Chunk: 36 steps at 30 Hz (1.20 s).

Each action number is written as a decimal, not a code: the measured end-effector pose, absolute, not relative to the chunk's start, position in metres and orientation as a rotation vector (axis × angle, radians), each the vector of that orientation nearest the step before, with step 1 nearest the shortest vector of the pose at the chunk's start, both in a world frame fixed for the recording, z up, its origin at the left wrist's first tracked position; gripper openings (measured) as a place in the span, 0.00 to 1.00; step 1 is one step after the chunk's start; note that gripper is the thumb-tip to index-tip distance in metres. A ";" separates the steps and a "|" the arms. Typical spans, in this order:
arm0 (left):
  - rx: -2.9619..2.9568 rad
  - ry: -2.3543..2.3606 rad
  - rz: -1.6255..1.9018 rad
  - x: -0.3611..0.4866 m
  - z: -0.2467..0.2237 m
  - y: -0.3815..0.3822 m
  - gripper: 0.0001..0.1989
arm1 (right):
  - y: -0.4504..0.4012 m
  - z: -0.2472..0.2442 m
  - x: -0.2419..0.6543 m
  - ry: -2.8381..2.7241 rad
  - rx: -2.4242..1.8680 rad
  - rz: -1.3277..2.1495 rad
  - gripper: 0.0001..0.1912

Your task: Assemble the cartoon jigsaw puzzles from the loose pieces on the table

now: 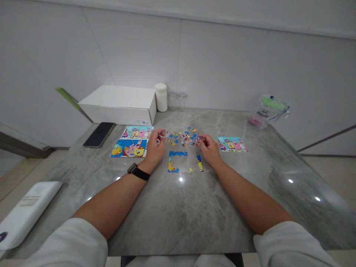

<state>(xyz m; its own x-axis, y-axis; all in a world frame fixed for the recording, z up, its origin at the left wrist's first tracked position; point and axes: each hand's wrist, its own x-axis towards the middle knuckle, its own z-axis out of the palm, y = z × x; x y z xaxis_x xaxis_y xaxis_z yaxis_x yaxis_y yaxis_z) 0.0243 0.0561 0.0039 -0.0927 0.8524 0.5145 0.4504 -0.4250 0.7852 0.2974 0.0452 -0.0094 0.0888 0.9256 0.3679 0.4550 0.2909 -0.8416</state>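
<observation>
On the grey marbled table [180,215], the left hand [155,148] is partly open; the right hand [210,150] curls its fingers inward. Between them, nearer, lie a C-shaped blue-and-yellow joined jigsaw section [170,167] and, right, a narrow strip [199,163]. Fingertips flank small, multicoloured loose pieces [187,142] farther off; whether either holds one, I cannot tell. Handling these seems in hand, calling for light pinches.

Place: indoor room, exact type not determinable | pale panelled wall [222,66] seen at far side | grey marble-patterned table [178,215] set against it | tiled floor [330,172] glimpsed at right | smartphone [99,134] and white box [118,104] placed at left
</observation>
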 end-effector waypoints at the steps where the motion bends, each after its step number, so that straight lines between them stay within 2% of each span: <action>1: 1.826 1.412 1.522 0.025 0.004 0.056 0.18 | 0.045 -0.008 0.298 -1.532 -1.325 0.554 0.16; 10: 1.827 1.357 1.556 0.024 0.000 0.059 0.18 | 0.062 0.014 0.319 -1.490 -1.300 0.462 0.18; 17: 1.794 1.374 1.565 0.024 0.002 0.059 0.18 | 0.082 0.041 0.349 -1.676 -1.372 0.153 0.13; 25: 1.815 1.365 1.573 0.024 0.002 0.058 0.17 | 0.103 0.004 0.352 -2.035 -1.476 -0.059 0.16; 31: 1.837 1.359 1.571 0.025 0.001 0.058 0.17 | 0.093 -0.016 0.344 -2.218 -1.450 -0.051 0.24; 36: 1.846 1.370 1.550 0.025 0.004 0.057 0.17 | 0.096 -0.017 0.351 -2.245 -1.522 -0.041 0.21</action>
